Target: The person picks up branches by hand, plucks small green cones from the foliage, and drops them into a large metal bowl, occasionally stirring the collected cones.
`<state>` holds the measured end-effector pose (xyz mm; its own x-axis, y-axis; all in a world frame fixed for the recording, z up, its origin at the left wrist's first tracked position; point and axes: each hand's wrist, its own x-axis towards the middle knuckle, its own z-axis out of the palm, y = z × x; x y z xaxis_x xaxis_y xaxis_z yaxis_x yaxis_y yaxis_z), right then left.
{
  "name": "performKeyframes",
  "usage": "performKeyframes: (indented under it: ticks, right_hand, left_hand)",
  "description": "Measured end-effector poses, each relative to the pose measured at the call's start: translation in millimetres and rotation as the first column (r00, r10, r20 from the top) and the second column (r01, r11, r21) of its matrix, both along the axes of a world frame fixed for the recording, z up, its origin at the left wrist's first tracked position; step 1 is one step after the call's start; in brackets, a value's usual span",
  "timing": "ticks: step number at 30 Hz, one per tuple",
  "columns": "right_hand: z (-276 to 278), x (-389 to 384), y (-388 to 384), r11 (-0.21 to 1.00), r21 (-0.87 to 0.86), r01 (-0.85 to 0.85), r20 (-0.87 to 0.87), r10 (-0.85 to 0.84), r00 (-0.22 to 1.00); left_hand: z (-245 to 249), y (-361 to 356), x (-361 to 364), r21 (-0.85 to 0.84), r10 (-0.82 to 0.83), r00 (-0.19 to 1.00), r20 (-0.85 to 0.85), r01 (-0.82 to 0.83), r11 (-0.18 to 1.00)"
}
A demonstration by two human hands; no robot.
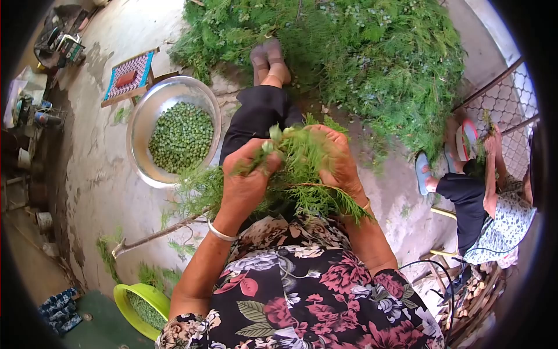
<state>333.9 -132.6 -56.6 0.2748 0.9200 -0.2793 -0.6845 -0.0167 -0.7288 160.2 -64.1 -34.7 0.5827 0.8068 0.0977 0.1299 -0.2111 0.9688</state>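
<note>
Both hands are raised over the lap, close together. My left hand (250, 168), with a silver bangle at the wrist, is closed with small pale green pieces at its fingertips. My right hand (337, 154) has its fingers wrapped round a feathery green sprig (305, 148), partly blurred by motion. A leafy branch (319, 195) lies across the lap beneath both hands, its bare woody stem (160, 232) sticking out to the left. Left of the legs, a metal basin (135, 131) holds many small green berries (181, 138).
A big pile of green branches (383, 70) covers the floor ahead. At the right a seated person (494, 203) handles a sprig near a wire fence (511, 104). A small woven stool (128, 75) stands beyond the basin; a lime-green bowl (125, 305) of berries sits lower left.
</note>
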Motion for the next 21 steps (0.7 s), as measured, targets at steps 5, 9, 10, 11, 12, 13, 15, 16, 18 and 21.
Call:
performKeyframes:
  ticks: [5, 9, 10, 11, 12, 13, 15, 16, 18, 21]
  right_hand:
    - [14, 2, -5, 0.994, 0.105, -0.021, -0.004, 0.022, 1.0]
    - [16, -8, -7, 0.995, 0.082, -0.056, 0.087, 0.049, 0.995]
    - [15, -11, -7, 0.996, 0.026, -0.085, 0.174, 0.079, 0.982]
    - [14, -14, -8, 0.993, -0.033, -0.109, 0.258, 0.114, 0.959]
    - [14, -17, -7, 0.993, -0.034, -0.117, 0.256, 0.122, 0.959]
    - [13, -21, -7, 0.991, -0.038, -0.131, 0.297, 0.136, 0.945]
    - [13, -26, -7, 0.987, -0.048, -0.155, 0.376, 0.161, 0.912]
    - [16, -25, -8, 0.972, -0.117, -0.202, 0.436, 0.233, 0.869]
    - [15, -28, -7, 0.969, -0.114, -0.22, 0.43, 0.248, 0.868]
    - [8, -25, -7, 0.96, -0.128, -0.249, 0.467, 0.28, 0.839]
  left_hand:
    - [0, -3, 3, -0.697, 0.429, 0.842, 0.326, -0.092, 0.711]
    - [1, -9, -1, -0.637, 0.254, 0.907, 0.335, 0.02, 0.771]
    - [7, -15, 3, -0.65, 0.303, 0.889, 0.344, -0.008, 0.76]
    - [6, -17, 4, -0.652, 0.311, 0.887, 0.341, -0.016, 0.758]
    - [3, -17, 4, -0.611, 0.259, 0.909, 0.327, -0.005, 0.792]
    - [2, -17, 4, -0.569, 0.204, 0.928, 0.311, 0.01, 0.822]
    - [1, -16, 3, -0.566, 0.223, 0.93, 0.293, -0.019, 0.824]
    - [-1, -15, 2, -0.593, 0.285, 0.921, 0.265, -0.077, 0.802]
    - [-6, -14, -1, -0.619, 0.331, 0.916, 0.227, -0.127, 0.775]
    - [-8, -14, -3, -0.678, 0.408, 0.881, 0.241, -0.148, 0.72]
